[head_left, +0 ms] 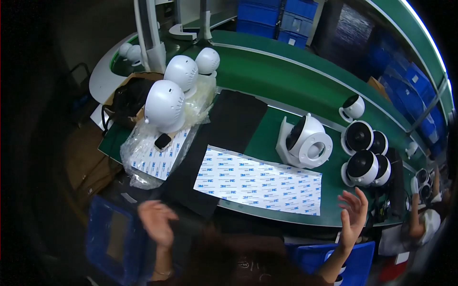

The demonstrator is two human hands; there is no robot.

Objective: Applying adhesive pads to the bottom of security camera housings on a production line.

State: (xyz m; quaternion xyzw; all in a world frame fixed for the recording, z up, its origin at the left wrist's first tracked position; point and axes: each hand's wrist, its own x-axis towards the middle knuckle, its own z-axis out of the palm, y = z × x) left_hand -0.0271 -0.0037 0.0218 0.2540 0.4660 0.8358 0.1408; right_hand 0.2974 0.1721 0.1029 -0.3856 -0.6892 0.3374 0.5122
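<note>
My right hand (352, 215) is raised at the bench's front edge, palm turned inward, fingers apart and holding nothing. Over the left front edge hovers my left hand (158, 223), slightly blurred, its fingers stretched out with nothing in them. Between them on the bench lies a white sheet of adhesive backing (260, 181) with blue print, partly over a black mat (229, 119). Just behind the sheet, a white round camera (312, 133) with a black front lies tipped in a white cradle (284, 145), its ring-shaped base facing me. Neither hand touches it.
Several black-fronted cameras (362, 167) cluster at the right. White camera housings (164, 105) stand at the left beside crumpled clear plastic (131, 148) and a small dark-faced device (162, 141). Blue bins (109, 238) flank me below. Another person's arm (416, 214) shows at far right.
</note>
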